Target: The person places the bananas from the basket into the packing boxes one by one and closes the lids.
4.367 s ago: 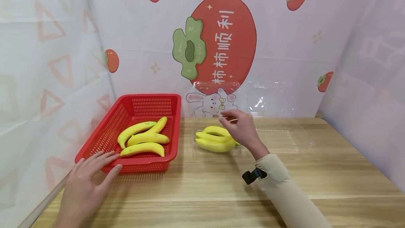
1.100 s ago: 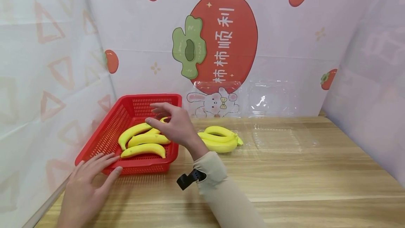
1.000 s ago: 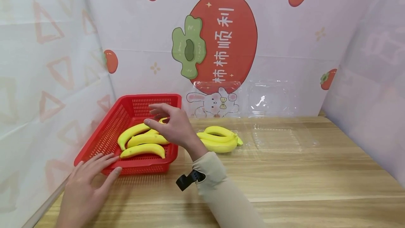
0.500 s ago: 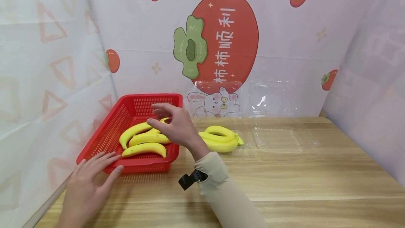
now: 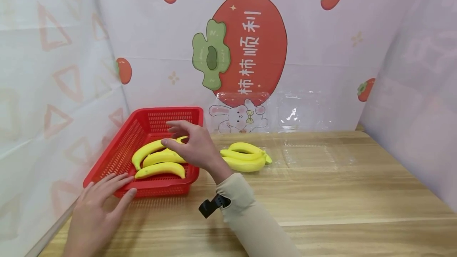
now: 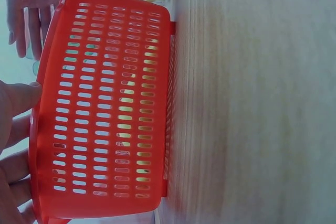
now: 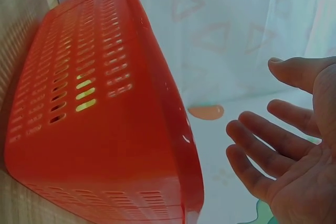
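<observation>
A red slotted basket (image 5: 162, 185) on the left holds several yellow bananas (image 5: 160, 169). My left hand (image 5: 96, 213) rests on its near-left rim, fingers extended; in the left wrist view the thumb touches the rim too. Over the basket's right side hovers my right hand (image 5: 196, 146), partly hiding the bananas beneath. The right wrist view shows this hand (image 7: 299, 171) with fingers spread and nothing in it, apart from the basket wall. To the right of the basket, several more bananas (image 5: 244, 165) lie together in a clear plastic container with its lid raised.
Beside those bananas, a second clear plastic container (image 5: 310, 158) sits with its lid upright against the back cloth. Fabric walls (image 5: 150, 78) printed with persimmons enclose the wooden table (image 5: 321, 209) at the back and both sides.
My right hand has moved left from above the bananas in the clear container to above the red basket, then dipped slightly. The left hand stays on the rim.
</observation>
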`<state>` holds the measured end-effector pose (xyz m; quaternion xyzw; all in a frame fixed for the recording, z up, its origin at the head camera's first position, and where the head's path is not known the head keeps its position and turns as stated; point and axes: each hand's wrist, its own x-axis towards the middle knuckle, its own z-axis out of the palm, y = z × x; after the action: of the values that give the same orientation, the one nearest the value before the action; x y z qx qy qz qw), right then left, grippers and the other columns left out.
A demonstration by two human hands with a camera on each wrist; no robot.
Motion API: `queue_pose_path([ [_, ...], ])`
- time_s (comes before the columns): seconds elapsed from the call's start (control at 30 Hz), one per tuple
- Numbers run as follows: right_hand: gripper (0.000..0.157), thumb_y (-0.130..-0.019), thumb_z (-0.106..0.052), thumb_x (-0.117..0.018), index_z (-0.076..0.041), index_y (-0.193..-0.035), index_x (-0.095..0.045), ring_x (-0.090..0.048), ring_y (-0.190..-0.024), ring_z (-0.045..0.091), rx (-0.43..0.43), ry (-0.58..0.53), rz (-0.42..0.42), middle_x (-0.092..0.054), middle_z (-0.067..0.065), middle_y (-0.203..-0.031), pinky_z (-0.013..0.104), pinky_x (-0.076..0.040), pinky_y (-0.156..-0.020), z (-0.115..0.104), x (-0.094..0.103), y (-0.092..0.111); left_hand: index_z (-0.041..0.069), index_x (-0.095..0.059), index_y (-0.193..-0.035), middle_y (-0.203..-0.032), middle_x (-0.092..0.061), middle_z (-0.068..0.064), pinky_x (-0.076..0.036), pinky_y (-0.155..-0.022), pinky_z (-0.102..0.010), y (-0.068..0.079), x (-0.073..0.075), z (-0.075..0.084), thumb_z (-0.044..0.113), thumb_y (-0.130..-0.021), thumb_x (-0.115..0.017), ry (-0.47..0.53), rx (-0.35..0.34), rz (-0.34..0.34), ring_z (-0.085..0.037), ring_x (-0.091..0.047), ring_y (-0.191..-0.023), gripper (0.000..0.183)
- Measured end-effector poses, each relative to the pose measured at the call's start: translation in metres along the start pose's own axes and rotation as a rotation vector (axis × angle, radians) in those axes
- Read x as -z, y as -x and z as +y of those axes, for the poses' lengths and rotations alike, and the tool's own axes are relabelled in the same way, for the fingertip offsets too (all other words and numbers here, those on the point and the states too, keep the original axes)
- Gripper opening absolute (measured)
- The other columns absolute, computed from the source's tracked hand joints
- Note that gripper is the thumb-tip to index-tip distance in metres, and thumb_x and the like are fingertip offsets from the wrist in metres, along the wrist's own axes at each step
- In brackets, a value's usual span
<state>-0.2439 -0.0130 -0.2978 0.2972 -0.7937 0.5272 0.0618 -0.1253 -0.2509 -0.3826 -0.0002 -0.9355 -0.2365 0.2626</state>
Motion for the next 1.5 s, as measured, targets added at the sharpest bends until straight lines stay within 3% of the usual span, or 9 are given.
queue_pose_path([
  [0.3, 0.051, -0.097, -0.031, -0.078, -0.021, -0.145, -0.064, -0.072, -0.112, 0.010, -0.017, 0.041, -0.021, -0.076, 0.001, -0.131, 0.019, -0.059, -0.091, -0.003, -0.007, 0.002, 0.016, -0.073, -0.135, -0.139, -0.069, -0.022, -0.016, -0.133, -0.066, 0.000, 0.000, 0.001, 0.033, -0.094, -0.081, 0.024, -0.033, 0.023, -0.046, -0.053, -0.136, 0.045],
  [0.73, 0.056, -0.095, -0.037, -0.079, -0.026, -0.146, -0.062, -0.072, -0.116, 0.012, -0.068, 0.133, -0.106, -0.075, -0.002, -0.133, 0.019, -0.059, -0.087, 0.007, -0.025, 0.003, 0.016, -0.071, -0.137, -0.141, -0.068, -0.023, -0.012, -0.134, -0.064, 0.001, 0.001, -0.002, 0.037, -0.095, -0.079, 0.009, -0.024, 0.003, -0.047, -0.052, -0.137, 0.047],
  [0.93, 0.059, -0.095, -0.040, -0.079, -0.025, -0.149, -0.060, -0.070, -0.118, 0.009, -0.043, 0.336, -0.190, -0.071, -0.006, -0.138, 0.018, -0.059, -0.090, 0.014, -0.038, 0.002, 0.016, -0.071, -0.137, -0.141, -0.068, -0.023, -0.013, -0.134, -0.065, 0.000, 0.000, -0.002, 0.037, -0.095, -0.079, 0.005, -0.023, 0.005, -0.048, -0.052, -0.137, 0.047],
  [1.13, 0.063, -0.093, -0.044, -0.081, -0.027, -0.150, -0.058, -0.067, -0.124, 0.009, -0.052, 0.547, -0.260, -0.069, -0.007, -0.142, 0.026, -0.058, -0.103, 0.013, -0.043, -0.001, 0.016, -0.071, -0.137, -0.141, -0.067, -0.024, -0.014, -0.133, -0.066, 0.000, 0.000, -0.001, 0.038, -0.095, -0.079, 0.003, -0.011, 0.006, -0.047, -0.051, -0.137, 0.047],
  [1.27, 0.066, -0.092, -0.044, -0.082, -0.028, -0.151, -0.057, -0.065, -0.126, 0.010, -0.086, 0.589, -0.328, -0.068, -0.006, -0.143, 0.030, -0.058, -0.106, 0.012, -0.044, -0.004, 0.016, -0.071, -0.136, -0.141, -0.068, -0.023, -0.017, -0.131, -0.069, -0.001, 0.000, -0.001, 0.037, -0.095, -0.080, 0.008, -0.013, 0.011, -0.047, -0.052, -0.137, 0.048],
  [1.5, 0.061, -0.092, -0.047, -0.081, -0.026, -0.147, -0.063, -0.065, -0.122, 0.008, -0.117, 0.686, -0.459, -0.072, -0.008, -0.138, 0.025, -0.055, -0.108, 0.011, -0.045, -0.014, 0.016, -0.072, -0.136, -0.140, -0.069, -0.023, -0.021, -0.129, -0.070, -0.001, 0.001, -0.002, 0.036, -0.094, -0.080, 0.015, -0.017, 0.010, -0.047, -0.052, -0.137, 0.047],
])
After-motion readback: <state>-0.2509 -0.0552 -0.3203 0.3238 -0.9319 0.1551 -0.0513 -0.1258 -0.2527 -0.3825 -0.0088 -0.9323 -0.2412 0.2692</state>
